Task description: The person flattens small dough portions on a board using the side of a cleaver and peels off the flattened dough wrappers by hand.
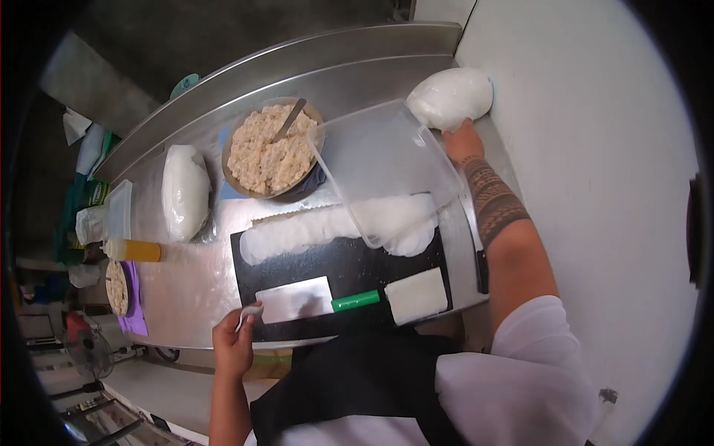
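Note:
My left hand (235, 340), closed in a pinch, holds a thin, curled white wrapper (250, 315) at the board's front left corner. Beside it on the black board (249, 279) lies a wide-bladed cleaver (294, 299) with a green handle (355, 300). A long row of overlapping white round wrappers (297, 236) runs along the board's far side. My right hand (465, 141) reaches to the lower edge of a plastic-wrapped white bundle (450, 97); its fingers are mostly hidden. Close to that hand, a clear plastic container (387, 160) overlaps the row's right part.
A white block (416, 296) sits at the board's right, near a black-handled knife (476, 238). Behind the board stands a bowl of chunky filling (268, 152) with a metal utensil (290, 119). Leftward are another wrapped bundle (184, 193), a yellow squeeze bottle (137, 250) and a small bowl (117, 288).

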Available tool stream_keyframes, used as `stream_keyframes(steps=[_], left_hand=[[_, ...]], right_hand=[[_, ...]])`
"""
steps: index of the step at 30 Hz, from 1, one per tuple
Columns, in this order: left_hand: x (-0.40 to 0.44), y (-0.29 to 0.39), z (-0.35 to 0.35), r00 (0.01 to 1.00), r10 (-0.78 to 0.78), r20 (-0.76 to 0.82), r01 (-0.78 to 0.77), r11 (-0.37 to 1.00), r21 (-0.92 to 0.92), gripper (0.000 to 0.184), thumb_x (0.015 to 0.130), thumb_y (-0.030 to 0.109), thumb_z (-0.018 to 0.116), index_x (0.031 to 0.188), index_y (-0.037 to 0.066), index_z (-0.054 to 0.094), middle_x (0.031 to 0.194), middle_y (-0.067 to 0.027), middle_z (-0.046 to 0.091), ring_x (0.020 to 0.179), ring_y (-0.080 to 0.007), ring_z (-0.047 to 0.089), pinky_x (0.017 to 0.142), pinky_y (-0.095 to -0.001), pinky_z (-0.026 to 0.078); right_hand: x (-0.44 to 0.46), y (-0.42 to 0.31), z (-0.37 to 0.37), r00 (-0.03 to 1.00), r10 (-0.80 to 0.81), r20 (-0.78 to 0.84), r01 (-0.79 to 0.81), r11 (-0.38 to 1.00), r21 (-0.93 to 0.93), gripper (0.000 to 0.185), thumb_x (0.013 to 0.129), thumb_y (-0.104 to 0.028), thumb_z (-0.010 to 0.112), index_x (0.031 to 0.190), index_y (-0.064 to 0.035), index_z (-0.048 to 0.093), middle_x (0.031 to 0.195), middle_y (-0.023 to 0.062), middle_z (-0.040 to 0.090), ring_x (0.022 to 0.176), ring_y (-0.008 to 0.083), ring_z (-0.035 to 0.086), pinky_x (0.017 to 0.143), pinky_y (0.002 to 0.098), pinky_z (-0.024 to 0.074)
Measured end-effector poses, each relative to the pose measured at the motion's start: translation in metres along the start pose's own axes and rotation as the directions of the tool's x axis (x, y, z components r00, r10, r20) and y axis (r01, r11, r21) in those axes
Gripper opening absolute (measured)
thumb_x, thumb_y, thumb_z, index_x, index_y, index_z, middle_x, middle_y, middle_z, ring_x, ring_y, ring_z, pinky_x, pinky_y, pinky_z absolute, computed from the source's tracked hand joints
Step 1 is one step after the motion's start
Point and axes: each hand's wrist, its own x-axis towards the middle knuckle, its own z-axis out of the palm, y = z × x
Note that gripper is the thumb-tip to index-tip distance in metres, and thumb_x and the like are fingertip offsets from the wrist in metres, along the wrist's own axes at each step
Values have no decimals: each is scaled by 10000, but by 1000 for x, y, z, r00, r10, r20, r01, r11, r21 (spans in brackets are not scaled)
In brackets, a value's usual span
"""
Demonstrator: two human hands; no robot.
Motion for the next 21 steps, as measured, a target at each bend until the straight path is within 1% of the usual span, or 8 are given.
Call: stream_keyframes(steps=[3, 5, 6, 7, 10, 14, 17, 21], left_hand=[[-9, -4, -1, 996, -77, -53, 78, 997, 8, 187, 1071, 28, 625, 1169, -63, 756, 1156, -134, 807, 1049, -156, 712, 970, -316, 543], [-20, -19, 3, 984, -127, -122, 117, 989, -88, 169, 1079, 35, 622, 1126, -69, 746, 1164, -146, 803, 1048, -168, 718, 980, -324, 546], [-24, -19, 3, 983, -141, -122, 132, 988, -81, 171, 1082, 40, 621, 1126, -70, 745, 1164, -148, 802, 1050, -170, 718, 985, -324, 544], [-26, -17, 1, 981, -153, -122, 145, 987, -73, 174, 1086, 44, 620, 1126, -71, 744, 1165, -151, 802, 1053, -171, 717, 990, -325, 542], [-16, -1, 4, 976, -165, -139, 159, 986, -58, 182, 1093, 57, 618, 1124, -74, 742, 1166, -154, 801, 1061, -171, 716, 1003, -327, 538], [-9, 6, 7, 981, -150, -121, 140, 986, -86, 210, 1102, 77, 606, 1153, -86, 729, 1193, -181, 793, 1096, -204, 724, 1029, -352, 538], [3, 22, 11, 988, -128, -91, 127, 992, -20, 198, 1093, 67, 622, 1155, -74, 748, 1141, -141, 806, 1044, -163, 717, 992, -320, 541], [10, 14, 19, 990, -133, -42, 134, 991, 26, 201, 1084, 62, 629, 1173, -51, 770, 1055, -118, 810, 979, -143, 710, 932, -304, 547]], right_hand=[[89, -19, 33, 920, 19, 391, 149, 907, -393, 632, 996, -168, 678, 1536, 49, 430, 1408, 289, 656, 1168, 395, 709, 1062, 553, 538], [135, -24, 59, 870, 9, 494, 21, 998, -54, 608, 987, -131, 678, 1536, 10, 459, 1390, 262, 677, 1091, 371, 735, 1015, 590, 552], [139, -27, 69, 910, 26, 414, -247, 836, 490, 596, 990, -112, 662, 1542, -6, 463, 1390, 250, 679, 1072, 361, 739, 992, 590, 558], [144, -28, 77, 930, 96, 355, -366, 344, 865, 587, 994, -92, 646, 1549, -23, 468, 1389, 238, 681, 1052, 350, 743, 969, 591, 563], [146, -55, 87, 999, -14, 31, -27, 213, 977, 503, 992, -65, 615, 1491, -50, 559, 1379, 231, 681, 1012, 356, 744, 904, 550, 582], [112, -48, 44, 887, -191, 420, -33, 881, 471, 284, 949, -202, 748, 1170, -24, 741, 1102, 190, 766, 988, 284, 741, 849, 472, 591], [85, -4, 46, 875, -364, 320, 377, 926, 23, 250, 933, -257, 774, 966, -11, 742, 872, 140, 747, 867, 269, 728, 824, 445, 590], [68, 52, 43, 911, -249, 328, 190, 961, 201, 360, 914, -325, 784, 918, 29, 721, 1026, 290, 731, 963, 430, 712, 874, 507, 550]])
